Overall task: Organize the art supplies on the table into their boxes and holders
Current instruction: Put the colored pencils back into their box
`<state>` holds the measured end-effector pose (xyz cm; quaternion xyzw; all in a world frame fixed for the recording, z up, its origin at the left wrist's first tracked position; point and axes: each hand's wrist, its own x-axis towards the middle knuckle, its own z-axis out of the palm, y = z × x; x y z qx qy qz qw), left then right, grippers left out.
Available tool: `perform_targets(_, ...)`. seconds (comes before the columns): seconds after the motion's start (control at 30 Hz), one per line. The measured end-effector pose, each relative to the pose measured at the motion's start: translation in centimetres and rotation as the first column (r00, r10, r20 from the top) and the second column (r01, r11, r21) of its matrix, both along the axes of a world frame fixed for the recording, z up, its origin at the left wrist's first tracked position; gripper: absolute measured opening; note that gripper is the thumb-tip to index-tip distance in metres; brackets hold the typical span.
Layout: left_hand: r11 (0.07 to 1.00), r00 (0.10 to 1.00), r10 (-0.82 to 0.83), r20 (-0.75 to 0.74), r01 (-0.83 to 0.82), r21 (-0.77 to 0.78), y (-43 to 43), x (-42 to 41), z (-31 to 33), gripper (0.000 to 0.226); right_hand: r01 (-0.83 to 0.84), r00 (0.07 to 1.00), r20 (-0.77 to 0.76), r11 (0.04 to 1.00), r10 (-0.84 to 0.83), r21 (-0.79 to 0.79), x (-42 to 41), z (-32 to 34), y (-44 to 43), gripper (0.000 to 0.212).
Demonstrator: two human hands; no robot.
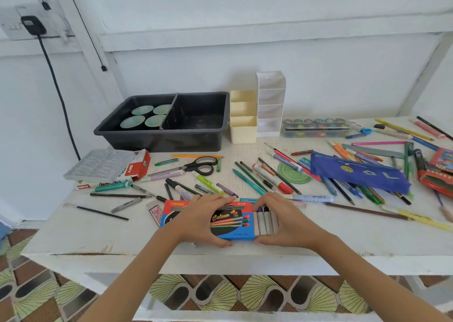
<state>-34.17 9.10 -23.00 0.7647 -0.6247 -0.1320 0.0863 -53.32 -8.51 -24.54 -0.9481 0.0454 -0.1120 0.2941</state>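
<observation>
A blue and red colour-pen box [230,223] lies flat near the table's front edge. My left hand [198,221] grips its left part, fingers over the top edge and thumb under the front. Several grey-barrelled pens [266,222] stick out of the box's right end. My right hand [282,220] is wrapped around those pens, pressing against them. Loose pens, pencils and markers [257,177] lie scattered behind the box. A cream holder [242,120] and a white tiered holder [270,101] stand at the back.
A black divided tub [196,135] with round paint pots sits back left. Scissors [196,167], a clear palette [98,164] and a red pastels box [137,167] lie left. A blue pencil pouch [358,172], watercolour set [316,126] and red case [438,172] lie right.
</observation>
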Motion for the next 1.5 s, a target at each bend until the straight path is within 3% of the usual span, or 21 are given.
perform_targets(0.13, 1.0, 1.0, 0.002, 0.024, -0.003, 0.011, -0.2, -0.2, -0.5, 0.095, 0.149, 0.989, -0.01, 0.989, -0.149, 0.008, -0.6, -0.5, 0.3, 0.064)
perform_targets(0.2, 1.0, 1.0, -0.01, -0.001, 0.01, -0.002, 0.0, -0.4, -0.5, 0.09, 0.33, 0.939, 0.105, 0.944, -0.328, 0.002, -1.6, -0.9, 0.4, 0.054)
perform_targets(0.27, 0.999, 1.0, -0.028, -0.014, 0.028, -0.019, 0.1, -0.6, -0.5, 0.084, 0.574, 0.776, 0.263, 0.815, -0.574, 0.086, -2.8, -1.6, 1.0, 0.032)
perform_targets(0.3, 0.999, 0.999, -0.035, -0.012, 0.035, -0.025, 0.1, -0.7, -0.5, 0.082, 0.682, 0.665, 0.269, 0.713, -0.697, 0.16, -3.3, -2.0, 1.6, 0.027)
perform_targets(0.33, 0.999, 0.999, -0.041, -0.005, 0.041, -0.027, 0.1, -0.8, -0.6, 0.079, 0.76, 0.568, 0.228, 0.61, -0.791, 0.224, -3.6, -2.5, 2.0, 0.027)
perform_targets(0.4, 0.998, 0.998, -0.054, 0.021, 0.054, -0.02, 0.0, -1.0, -0.6, 0.077, 0.819, 0.491, 0.114, 0.502, -0.864, 0.278, -3.8, -3.4, 2.7, 0.026)
perform_targets(0.6, 0.998, 0.995, -0.06, 0.075, 0.062, -0.033, -1.0, -1.7, -0.9, 0.074, 0.728, 0.502, 0.04, 0.447, -0.864, 0.52, -3.2, -2.5, 4.5, 0.031)
perform_targets(0.93, 0.996, 0.992, -0.04, 0.119, 0.049, -0.074, -2.7, -3.6, -0.7, 0.077, 0.604, 0.572, 0.121, 0.516, -0.812, 0.607, -1.7, -0.8, 6.8, 0.031)
perform_targets(1.2, 0.988, 0.998, -0.026, 0.05, 0.033, -0.148, -2.8, -3.7, -0.7, 0.078, 0.473, 0.626, 0.08, 0.459, -0.776, 0.752, -2.2, 0.8, 6.4, 0.032)
perform_targets(1.27, 0.985, 0.999, -0.029, -0.02, 0.025, -0.171, -2.5, -3.6, -0.4, 0.078, 0.514, 0.554, 0.027, 0.368, -0.832, 0.775, -2.5, 1.0, 5.0, 0.032)
perform_targets(1.33, 0.979, 0.997, -0.043, -0.066, 0.029, -0.2, -2.4, -3.7, 0.0, 0.077, 0.512, 0.537, -0.15, 0.179, -0.83, 0.84, -2.7, 1.1, 3.7, 0.028)
perform_targets(1.43, 0.966, 0.989, -0.056, -0.138, 0.019, -0.256, -2.3, -3.9, 0.5, 0.076, 0.299, 0.728, -0.386, -0.245, -0.566, 0.922, -2.9, 1.6, 2.8, 0.019)
perform_targets(1.47, 0.962, 0.987, -0.059, -0.153, 0.015, -0.273, -2.3, -3.9, 0.6, 0.076, 0.254, 0.781, -0.408, -0.355, -0.473, 0.899, -3.1, 1.9, 2.8, 0.021)
perform_targets(1.5, 0.959, 0.986, -0.064, -0.151, 0.019, -0.282, -2.4, -3.8, 0.7, 0.077, 0.222, 0.814, -0.399, -0.408, -0.423, 0.886, -3.2, 2.0, 2.7, 0.022)
